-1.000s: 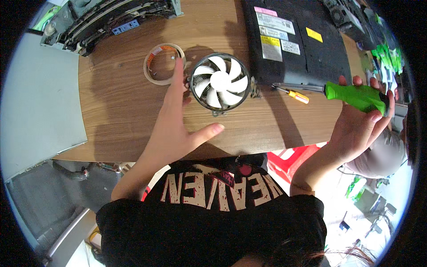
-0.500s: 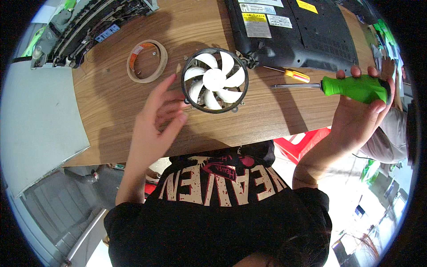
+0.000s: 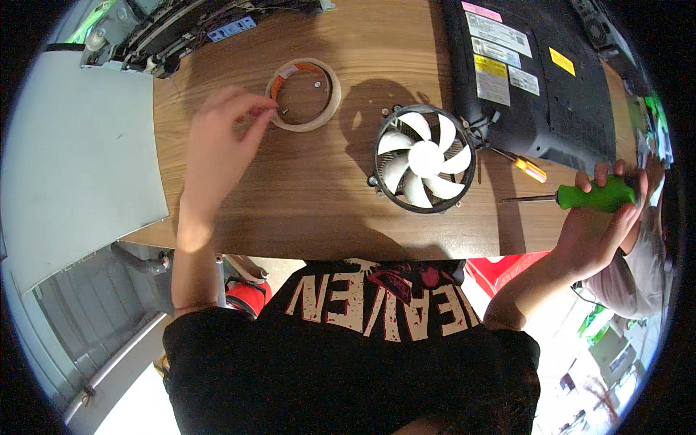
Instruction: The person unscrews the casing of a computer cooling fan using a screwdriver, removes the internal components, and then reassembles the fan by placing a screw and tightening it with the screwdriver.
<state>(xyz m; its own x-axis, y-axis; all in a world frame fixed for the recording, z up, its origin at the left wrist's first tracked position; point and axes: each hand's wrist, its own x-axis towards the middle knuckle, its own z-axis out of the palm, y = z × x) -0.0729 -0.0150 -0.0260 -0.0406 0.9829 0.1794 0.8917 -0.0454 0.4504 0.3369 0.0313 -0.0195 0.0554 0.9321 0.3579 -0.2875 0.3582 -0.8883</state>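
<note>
My left hand (image 3: pixel 221 134) is at the left edge of a roll of tape (image 3: pixel 336 101), its thumb and forefinger pinched together. What they hold, if anything, is too small to make out. Inside the ring lie small screws (image 3: pixel 317 85). In my right hand (image 3: pixel 598 232) is a screwdriver with a green handle (image 3: pixel 596 196), its shaft pointing left above the table. Between my hands sits a cooling fan (image 3: pixel 425 159) with white blades and a black round frame; neither hand touches it.
A black laptop (image 3: pixel 536 80) lies underside up at the back right. By its front edge is a small yellow screwdriver (image 3: pixel 531 169). An opened machine (image 3: pixel 181 36) stands back left, beside a white panel (image 3: pixel 87 145). Another person's arm (image 3: pixel 627 279) shows at far right.
My left hand has left the fan's side for the tape roll, and its fingers have closed to a pinch. My right hand still grips the green screwdriver. The whole view has shifted.
</note>
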